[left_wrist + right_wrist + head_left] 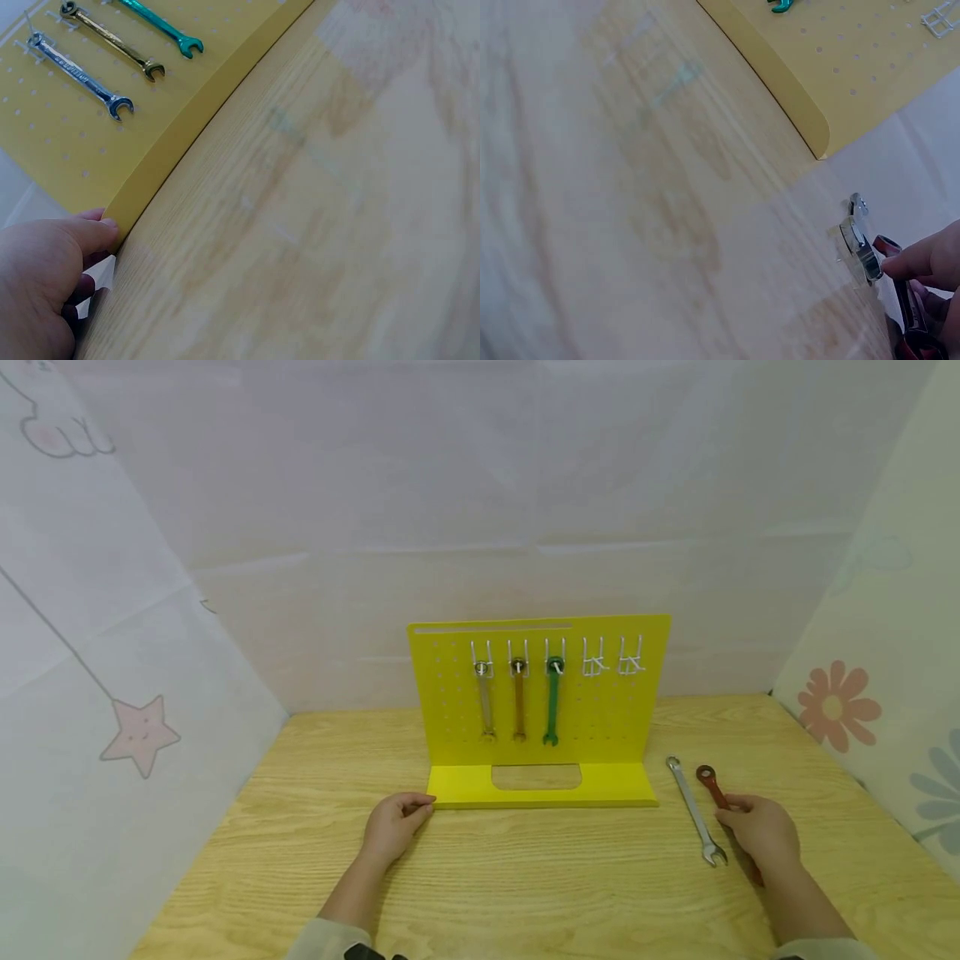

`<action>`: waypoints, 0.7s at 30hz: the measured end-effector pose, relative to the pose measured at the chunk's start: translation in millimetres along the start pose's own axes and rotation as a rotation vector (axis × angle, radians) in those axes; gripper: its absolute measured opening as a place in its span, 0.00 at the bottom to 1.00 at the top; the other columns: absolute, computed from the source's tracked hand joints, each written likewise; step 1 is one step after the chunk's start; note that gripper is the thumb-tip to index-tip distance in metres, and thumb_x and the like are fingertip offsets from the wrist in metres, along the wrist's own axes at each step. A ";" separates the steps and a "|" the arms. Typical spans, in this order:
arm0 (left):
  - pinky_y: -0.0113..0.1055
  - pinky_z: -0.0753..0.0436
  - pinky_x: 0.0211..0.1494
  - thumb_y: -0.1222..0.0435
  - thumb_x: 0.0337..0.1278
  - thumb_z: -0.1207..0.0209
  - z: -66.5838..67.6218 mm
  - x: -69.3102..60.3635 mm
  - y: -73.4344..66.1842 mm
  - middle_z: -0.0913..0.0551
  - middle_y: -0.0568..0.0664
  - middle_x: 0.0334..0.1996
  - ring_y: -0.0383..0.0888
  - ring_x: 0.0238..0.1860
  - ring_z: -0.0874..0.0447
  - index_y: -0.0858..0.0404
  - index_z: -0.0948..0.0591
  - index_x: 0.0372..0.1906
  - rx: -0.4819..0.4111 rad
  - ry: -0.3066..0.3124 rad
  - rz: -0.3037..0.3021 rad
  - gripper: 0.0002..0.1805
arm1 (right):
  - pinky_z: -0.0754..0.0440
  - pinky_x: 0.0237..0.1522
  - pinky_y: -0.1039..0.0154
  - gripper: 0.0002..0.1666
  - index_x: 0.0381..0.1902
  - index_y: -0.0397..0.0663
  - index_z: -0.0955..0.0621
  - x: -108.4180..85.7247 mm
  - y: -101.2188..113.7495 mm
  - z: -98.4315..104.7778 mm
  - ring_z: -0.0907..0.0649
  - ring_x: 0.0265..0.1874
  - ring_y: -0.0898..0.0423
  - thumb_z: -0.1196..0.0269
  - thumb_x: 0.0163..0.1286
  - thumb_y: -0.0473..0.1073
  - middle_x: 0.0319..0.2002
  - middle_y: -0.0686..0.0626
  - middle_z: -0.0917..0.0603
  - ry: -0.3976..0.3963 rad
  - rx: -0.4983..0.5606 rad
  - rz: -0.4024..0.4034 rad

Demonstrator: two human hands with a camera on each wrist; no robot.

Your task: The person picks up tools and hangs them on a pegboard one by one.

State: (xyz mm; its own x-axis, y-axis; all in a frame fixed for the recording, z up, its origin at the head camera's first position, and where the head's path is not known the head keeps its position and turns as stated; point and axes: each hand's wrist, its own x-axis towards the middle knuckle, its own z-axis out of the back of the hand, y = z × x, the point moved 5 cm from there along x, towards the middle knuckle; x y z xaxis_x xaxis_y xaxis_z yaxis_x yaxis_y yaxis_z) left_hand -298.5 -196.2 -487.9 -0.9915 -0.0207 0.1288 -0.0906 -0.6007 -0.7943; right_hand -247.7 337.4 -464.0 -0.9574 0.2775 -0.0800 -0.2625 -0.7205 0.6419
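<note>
At the left front corner of a yellow pegboard stand [611, 781], my left hand [393, 827] pinches the base's edge between thumb and fingers [94, 234]. On the right, my right hand [763, 833] holds a red combination wrench [711, 783] by its shank, ring end pointing away from me. A silver combination wrench [692, 806] lies on the table just left of it, its open end nearer me. From the board's hooks hang a silver wrench [484, 706], a gold wrench [519, 706] and a green wrench [553, 706], ring ends up. The palm hides part of the red wrench.
Two white wire hooks [594, 662] on the board's right side carry no wrench. The wood-grain table [525, 885] extends around the stand. White sheets [525, 527] with printed figures enclose the back and both sides.
</note>
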 end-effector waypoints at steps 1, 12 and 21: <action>0.34 0.21 0.46 0.64 0.60 0.35 0.0 0.0 0.1 0.12 0.46 0.41 0.39 0.39 0.20 0.55 0.11 0.42 0.002 0.000 0.001 0.07 | 0.27 0.49 0.39 0.29 0.59 0.31 0.24 -0.1 0.2 0.3 0.25 0.53 0.26 0.39 0.68 0.47 0.53 0.28 0.20 -0.004 0.007 0.000; 0.34 0.22 0.46 0.64 0.60 0.36 0.4 -0.9 -0.5 0.13 0.46 0.41 0.39 0.39 0.20 0.55 0.11 0.42 -0.002 0.004 0.011 0.07 | 0.27 0.51 0.47 0.33 0.64 0.33 0.28 2.5 -7.8 -2.6 0.26 0.57 0.32 0.38 0.68 0.49 0.57 0.30 0.22 -0.017 0.167 -0.052; 0.34 0.21 0.46 0.64 0.60 0.35 0.9 -0.5 -1.1 0.12 0.46 0.41 0.38 0.39 0.20 0.55 0.11 0.42 0.001 0.000 0.007 0.07 | 0.24 0.32 0.70 0.35 0.68 0.35 0.30 0.1 -2.7 -1.0 0.24 0.33 0.64 0.38 0.70 0.48 0.33 0.63 0.20 -0.018 0.310 -0.046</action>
State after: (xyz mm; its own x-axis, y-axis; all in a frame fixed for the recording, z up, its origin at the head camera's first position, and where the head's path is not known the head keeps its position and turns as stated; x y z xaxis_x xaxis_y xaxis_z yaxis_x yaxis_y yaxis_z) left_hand -297.9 -196.2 -486.6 -0.9921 -0.0248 0.1228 -0.0833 -0.6013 -0.7946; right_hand -247.2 338.8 -466.5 -0.9423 0.3187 -0.1026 -0.2537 -0.4795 0.8401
